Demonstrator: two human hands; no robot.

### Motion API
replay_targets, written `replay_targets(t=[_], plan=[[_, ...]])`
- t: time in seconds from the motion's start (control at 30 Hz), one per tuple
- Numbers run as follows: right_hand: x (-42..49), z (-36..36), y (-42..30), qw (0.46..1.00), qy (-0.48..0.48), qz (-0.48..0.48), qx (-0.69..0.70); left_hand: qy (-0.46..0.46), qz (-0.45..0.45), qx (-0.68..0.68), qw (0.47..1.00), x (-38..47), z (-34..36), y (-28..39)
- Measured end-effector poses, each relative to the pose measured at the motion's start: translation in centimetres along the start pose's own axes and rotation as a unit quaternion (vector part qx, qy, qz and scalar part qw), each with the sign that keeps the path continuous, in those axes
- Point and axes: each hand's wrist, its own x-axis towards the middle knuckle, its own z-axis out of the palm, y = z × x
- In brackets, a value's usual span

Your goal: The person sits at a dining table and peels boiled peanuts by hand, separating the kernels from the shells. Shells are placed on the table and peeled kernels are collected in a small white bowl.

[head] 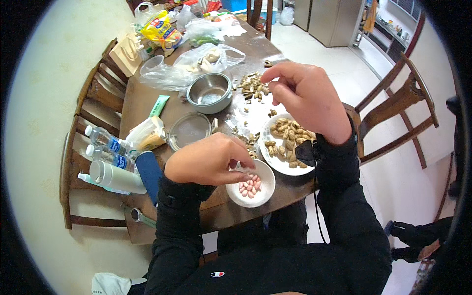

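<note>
My left hand (210, 160) is over the left rim of a small white bowl (266, 191), its fingertips just above shelled pink peanuts (250, 187); whether it holds one, I cannot tell. Above the pile of empty peanut shells (252, 86) is my right hand (309, 97), thumb and index finger bent towards each other; nothing shows clearly between them. A white plate (266, 156) of unshelled peanuts (289, 138) lies below the right wrist, partly hidden by the sleeve. More shell pieces (250, 140) lie between the plate and my left hand.
A metal pot (209, 93) and its round lid (190, 129) stand left of the shells. Plastic bags (199, 62) lie behind. Water bottles (107, 140), a pale flask (118, 177), a blue case (149, 175) and a watch (137, 214) line the left side. Wooden chairs (396, 110) flank the table.
</note>
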Motion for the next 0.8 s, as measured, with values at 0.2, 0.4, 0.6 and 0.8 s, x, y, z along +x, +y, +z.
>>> replay_targets(t=[0.2, 0.4, 0.6, 0.8], plan=[[-3.6, -3.1, 0.9, 0.997, 0.002, 0.076, -0.023, 0.156, 0.056, 0.092, 0.982, -0.6, -0.1, -0.1], [-12.4, -2.4, 5.1, 0.982, -0.02, 0.168, -0.085, 0.208, 0.055, 0.065, 0.974, -1.5, -0.1, 0.7], [-20.1, 0.2, 5.2, 0.957, -0.076, 0.279, 0.028, 0.173, 0.084, 0.074, 0.978, -1.3, -0.2, 1.7], [-20.0, 1.9, 4.9, 0.958, -0.102, 0.267, 0.006, 0.199, 0.086, 0.04, 0.975, -1.4, 0.9, 2.3]])
